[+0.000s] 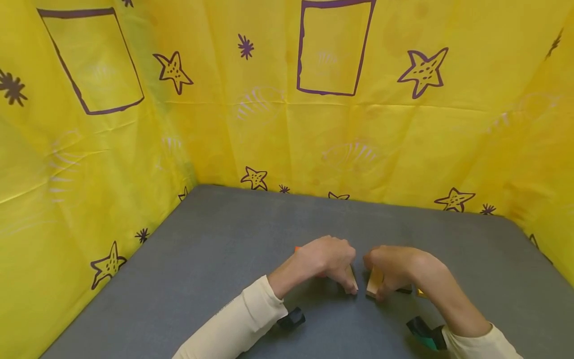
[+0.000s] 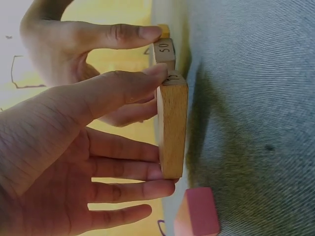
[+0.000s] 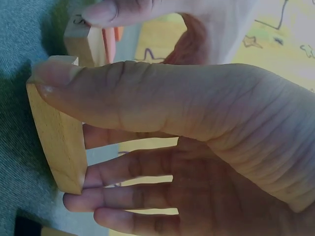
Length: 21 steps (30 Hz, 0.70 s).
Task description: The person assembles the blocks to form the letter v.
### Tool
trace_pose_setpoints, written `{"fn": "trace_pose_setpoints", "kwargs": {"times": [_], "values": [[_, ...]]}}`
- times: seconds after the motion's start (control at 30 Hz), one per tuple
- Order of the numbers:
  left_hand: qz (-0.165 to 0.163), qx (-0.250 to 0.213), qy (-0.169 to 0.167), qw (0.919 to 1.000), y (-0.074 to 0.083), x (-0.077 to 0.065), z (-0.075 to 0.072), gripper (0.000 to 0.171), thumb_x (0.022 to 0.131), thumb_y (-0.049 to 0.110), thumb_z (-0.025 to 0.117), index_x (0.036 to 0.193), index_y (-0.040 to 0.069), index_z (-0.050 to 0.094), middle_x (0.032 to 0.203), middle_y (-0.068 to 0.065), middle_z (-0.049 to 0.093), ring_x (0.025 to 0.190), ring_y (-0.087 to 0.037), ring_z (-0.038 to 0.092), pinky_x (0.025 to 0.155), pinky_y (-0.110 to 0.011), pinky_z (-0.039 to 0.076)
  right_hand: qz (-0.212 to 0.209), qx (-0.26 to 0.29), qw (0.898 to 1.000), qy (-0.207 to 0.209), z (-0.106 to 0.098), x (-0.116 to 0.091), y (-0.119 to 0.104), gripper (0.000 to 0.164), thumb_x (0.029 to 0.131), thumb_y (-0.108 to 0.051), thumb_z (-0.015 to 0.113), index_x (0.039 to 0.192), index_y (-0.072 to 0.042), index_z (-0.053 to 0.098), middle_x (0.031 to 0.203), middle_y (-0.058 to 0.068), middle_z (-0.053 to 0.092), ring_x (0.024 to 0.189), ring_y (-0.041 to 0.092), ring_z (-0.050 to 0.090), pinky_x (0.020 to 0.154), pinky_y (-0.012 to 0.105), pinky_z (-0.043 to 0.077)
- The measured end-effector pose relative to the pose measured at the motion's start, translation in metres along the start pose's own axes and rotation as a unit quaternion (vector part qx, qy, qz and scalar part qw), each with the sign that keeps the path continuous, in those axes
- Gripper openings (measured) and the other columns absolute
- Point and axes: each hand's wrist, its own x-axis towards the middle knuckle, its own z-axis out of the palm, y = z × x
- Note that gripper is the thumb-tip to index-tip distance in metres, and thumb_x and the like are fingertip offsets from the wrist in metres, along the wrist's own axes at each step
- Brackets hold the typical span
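My left hand (image 1: 329,257) pinches a flat wooden block (image 2: 173,132) between its thumb and fingertips, holding it low over the grey table. A printed number, partly under the thumb, shows on that block's narrow end. Just to the right, my right hand (image 1: 399,264) grips a second wooden block (image 3: 59,137) by its ends, thumb on the near end and fingers on the far one. In the left wrist view this block's end (image 2: 165,48) reads 50. A small gap separates the two blocks in the head view.
A pinkish-red block (image 2: 201,214) lies beyond the left fingers, its orange corner (image 1: 297,248) peeking out in the head view. Right of the right hand are a dark-topped block (image 1: 405,289) and a yellow piece (image 1: 421,293). Yellow patterned cloth (image 1: 278,139) surrounds the grey table (image 1: 215,239).
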Motion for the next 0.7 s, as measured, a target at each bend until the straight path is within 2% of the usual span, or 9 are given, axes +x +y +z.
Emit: {"fn": "trace_pose_setpoints", "kwargs": {"times": [0.13,0.27,0.5,0.6,0.7], "values": [[0.001,0.011,-0.007,0.9999,0.0022,0.0014,0.0023,0.041,0.081,0.060,0.083,0.071,0.024,0.066,0.069,0.011,0.052,0.064,-0.008,0.049,0.065,-0.026,0.048,0.000,-0.004,1.000,0.004,0.0039,0.0016,-0.0037,0.037,0.067,-0.021,0.096,0.085,-0.020,0.064,0.082,-0.006,0.059,0.076,0.013,0.051,0.070,0.032,0.045],[0.001,0.018,-0.016,0.9997,0.0023,0.0052,0.0052,0.042,0.081,0.063,0.082,0.078,0.023,0.067,0.074,0.011,0.055,0.070,-0.009,0.051,0.069,-0.028,0.049,0.007,-0.012,1.000,-0.002,0.0054,0.0045,-0.0061,0.038,0.068,-0.022,0.096,0.088,-0.019,0.064,0.087,-0.005,0.060,0.080,0.015,0.052,0.073,0.036,0.048],[-0.007,0.020,-0.022,0.9995,0.0051,0.0057,0.0071,0.044,0.081,0.065,0.082,0.078,0.024,0.064,0.076,0.011,0.051,0.071,-0.008,0.050,0.065,-0.027,0.046,0.013,-0.009,1.000,-0.005,0.0078,0.0076,-0.0088,0.039,0.068,-0.023,0.097,0.091,-0.019,0.065,0.095,-0.003,0.062,0.084,0.017,0.054,0.077,0.040,0.051],[-0.009,0.018,-0.021,0.9996,0.0057,0.0044,0.0066,0.043,0.081,0.065,0.082,0.079,0.025,0.066,0.077,0.012,0.053,0.071,-0.008,0.051,0.066,-0.027,0.047,0.018,-0.001,1.000,-0.003,0.0085,0.0074,-0.0086,0.041,0.068,-0.025,0.098,0.093,-0.020,0.066,0.098,-0.003,0.063,0.086,0.017,0.055,0.079,0.043,0.052],[-0.021,0.014,-0.020,0.9995,0.0054,0.0043,0.0051,0.041,0.079,0.067,0.082,0.084,0.027,0.072,0.081,0.013,0.059,0.075,-0.008,0.054,0.073,-0.029,0.051,0.018,-0.001,1.000,0.005,0.0081,0.0060,-0.0060,0.043,0.067,-0.027,0.098,0.093,-0.020,0.064,0.095,-0.004,0.062,0.085,0.016,0.055,0.077,0.040,0.051]]}}
